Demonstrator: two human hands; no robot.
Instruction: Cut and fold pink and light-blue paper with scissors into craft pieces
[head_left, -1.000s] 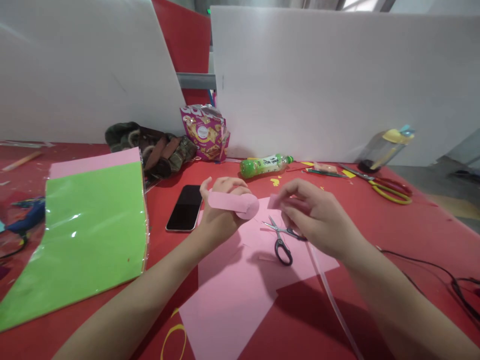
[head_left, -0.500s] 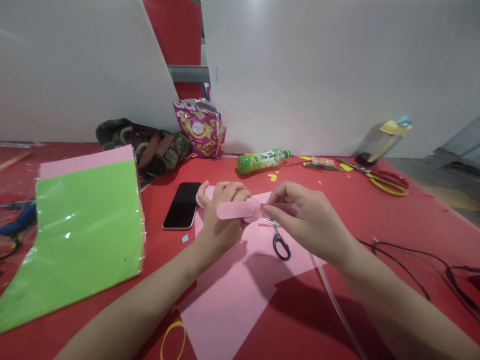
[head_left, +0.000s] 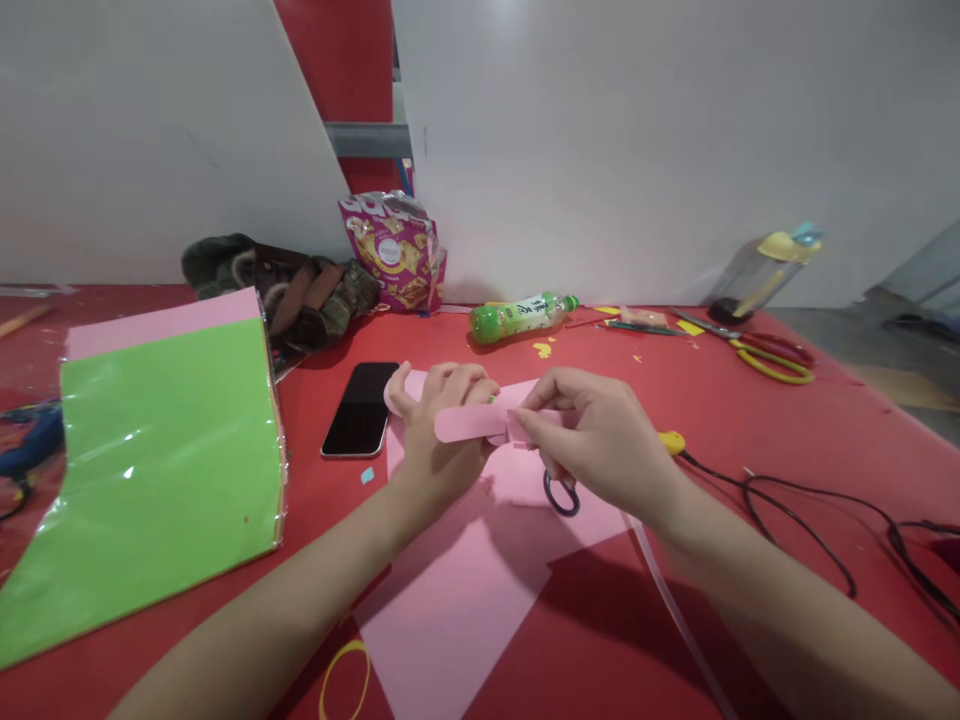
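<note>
Pink paper is what we have between our hands: a round-ended strip (head_left: 469, 423) lies over the knuckle side of our left hand (head_left: 439, 465), near the middle of the frame, and our right hand (head_left: 604, 430) pinches a small pink piece (head_left: 519, 434) between thumb and fingertips at the strip's right end. Our left hand is turned back up, its outermost finger set apart toward the left; we cannot tell whether the fingers hidden by the paper grip it. Just below our right fingers shows a black scissor handle (head_left: 564, 513), lying on pink sheets (head_left: 465, 590) that spread through the lower centre. To the left of our left hand lie a phone (head_left: 364, 410) and a light blue scrap (head_left: 367, 475), with a large green sheet (head_left: 172, 460) beyond them at the left of the frame. Near our right wrist we see a yellow object (head_left: 673, 442) with a black cable (head_left: 806, 497) trailing toward the right edge. Farther up stand a purple snack bag (head_left: 397, 250), left of centre, and a yellow-lidded container (head_left: 780, 247) at upper right, while a green bottle (head_left: 521, 318) lies on its side between them
</note>
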